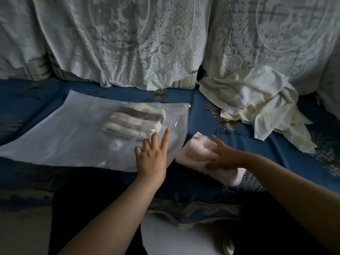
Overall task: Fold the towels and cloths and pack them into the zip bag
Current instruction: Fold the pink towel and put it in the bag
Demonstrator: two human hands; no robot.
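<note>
A clear zip bag [64,137] lies flat on the blue sofa seat, its zip edge toward the right. Inside it sits a folded striped towel [135,122]. My left hand [151,159] lies over the bag's near right corner with fingers straight. My right hand [223,157] grips a folded pale pink towel [195,150] just right of the bag's opening. A heap of unfolded cream cloths [257,107] lies at the back right of the seat.
The blue patterned seat cover [202,115] runs across the view, with lace-covered back cushions [138,43] behind. A round white valve [115,145] sits on the bag. A white surface [176,238] shows low between my dark-clothed legs.
</note>
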